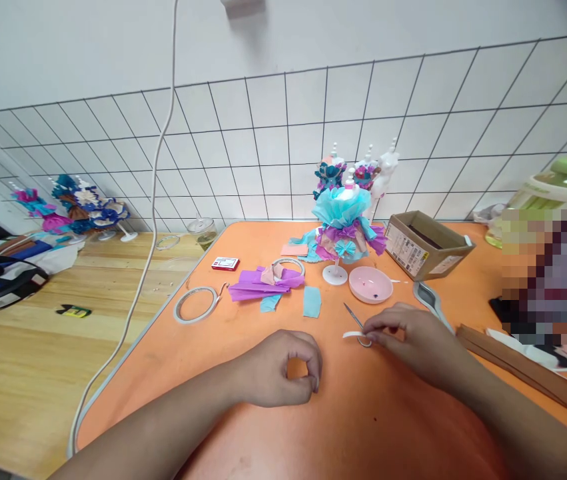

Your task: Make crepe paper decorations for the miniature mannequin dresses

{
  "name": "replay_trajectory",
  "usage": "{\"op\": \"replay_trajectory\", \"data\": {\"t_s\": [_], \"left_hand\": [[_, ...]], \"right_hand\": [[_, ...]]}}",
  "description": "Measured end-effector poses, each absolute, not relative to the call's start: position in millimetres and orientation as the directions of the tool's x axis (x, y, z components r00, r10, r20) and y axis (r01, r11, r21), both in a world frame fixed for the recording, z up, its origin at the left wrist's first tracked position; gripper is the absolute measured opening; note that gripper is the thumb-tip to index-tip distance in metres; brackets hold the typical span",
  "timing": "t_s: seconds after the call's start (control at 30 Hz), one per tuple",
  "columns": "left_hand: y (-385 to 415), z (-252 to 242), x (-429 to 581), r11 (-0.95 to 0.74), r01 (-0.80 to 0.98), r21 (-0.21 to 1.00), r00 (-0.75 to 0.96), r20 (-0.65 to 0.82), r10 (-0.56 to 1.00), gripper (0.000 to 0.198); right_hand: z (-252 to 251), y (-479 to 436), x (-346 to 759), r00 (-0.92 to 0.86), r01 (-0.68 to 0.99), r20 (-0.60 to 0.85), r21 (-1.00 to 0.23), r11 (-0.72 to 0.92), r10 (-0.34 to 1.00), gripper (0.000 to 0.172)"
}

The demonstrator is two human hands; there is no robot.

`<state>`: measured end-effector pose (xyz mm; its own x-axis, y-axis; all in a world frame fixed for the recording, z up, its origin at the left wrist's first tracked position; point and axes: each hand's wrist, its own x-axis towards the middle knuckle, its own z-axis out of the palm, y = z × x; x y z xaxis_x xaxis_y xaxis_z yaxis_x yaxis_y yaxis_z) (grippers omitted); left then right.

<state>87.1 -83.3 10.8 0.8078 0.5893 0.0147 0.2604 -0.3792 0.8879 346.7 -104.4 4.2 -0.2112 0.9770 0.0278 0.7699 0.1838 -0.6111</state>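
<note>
My left hand [283, 368] is over the near middle of the orange table, fingers curled round to meet the thumb; anything between the tips is too small to make out. To its right, my right hand [408, 337] pinches a narrow white strip [352, 335] between thumb and fingers. Just beneath that strip, small scissors [353, 315] point away from me, one handle ring by my fingertips. A light blue paper piece [312, 302] lies flat beyond my hands. Purple crepe paper [258, 285] sits left of it, and a paper-dressed figure on a stand [344, 210] stands behind.
A pink bowl [370, 285] and an open cardboard box [428, 247] stand right of the figure. A tape roll [196, 305] and a small red-and-white box [226, 264] are at left. A white cable [156, 167] hangs down the left side. Brown paper strips [528, 370] lie right.
</note>
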Motion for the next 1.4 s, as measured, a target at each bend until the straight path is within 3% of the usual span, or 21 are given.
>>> {"op": "replay_trajectory", "data": {"t_s": [0.07, 0.2, 0.33, 0.5, 0.83, 1.03, 1.23, 1.33, 1.4], "left_hand": [[-84.7, 7.7, 88.6, -0.408, 0.256, 0.876, 0.759, 0.079, 0.646, 0.012], [-90.3, -1.3, 94.3, -0.403, 0.301, 0.864, 0.687, 0.097, 0.721, 0.057], [-92.9, -6.4, 100.4, -0.513, 0.447, 0.733, 0.754, 0.000, 0.657, 0.030], [-87.5, -5.2, 98.8, -0.617, 0.527, 0.585, 0.758, 0.005, 0.652, 0.031], [-83.2, -5.0, 91.5, -0.708, 0.552, 0.440, 0.787, 0.004, 0.616, 0.038], [-85.9, -4.9, 95.1, -0.765, 0.496, 0.411, 0.836, 0.014, 0.549, 0.035], [-81.1, -8.9, 110.4, -0.894, 0.420, 0.154, 0.907, -0.022, 0.422, 0.034], [-77.3, -3.8, 129.4, -0.894, 0.447, -0.001, 0.887, -0.124, 0.444, 0.064], [-76.3, -1.8, 144.1, -0.883, 0.466, -0.055, 0.865, -0.185, 0.467, 0.068]], "right_hand": [[6.2, -104.6, 350.4, -0.244, 0.771, 0.037, -0.598, 0.217, 0.969, 0.020], [3.4, -116.6, 330.2, -0.363, 0.711, 0.069, -0.624, 0.324, 0.929, 0.017], [-0.9, -126.5, 311.1, -0.406, 0.707, 0.119, -0.587, 0.394, 0.906, 0.017], [0.0, -123.5, 316.6, -0.368, 0.731, 0.079, -0.591, 0.341, 0.926, 0.019], [-0.7, -103.9, 351.1, -0.210, 0.833, 0.063, -0.511, 0.212, 0.976, 0.022], [-9.5, -91.9, 367.0, -0.220, 0.826, -0.016, -0.535, 0.177, 0.975, 0.040], [-12.2, -86.9, 363.6, -0.223, 0.866, -0.028, -0.464, 0.185, 0.974, 0.022], [-17.3, -83.4, 365.4, -0.293, 0.877, 0.001, -0.398, 0.269, 0.956, 0.025], [-21.6, -81.9, 366.1, -0.313, 0.885, 0.008, -0.360, 0.295, 0.950, 0.026]]}}
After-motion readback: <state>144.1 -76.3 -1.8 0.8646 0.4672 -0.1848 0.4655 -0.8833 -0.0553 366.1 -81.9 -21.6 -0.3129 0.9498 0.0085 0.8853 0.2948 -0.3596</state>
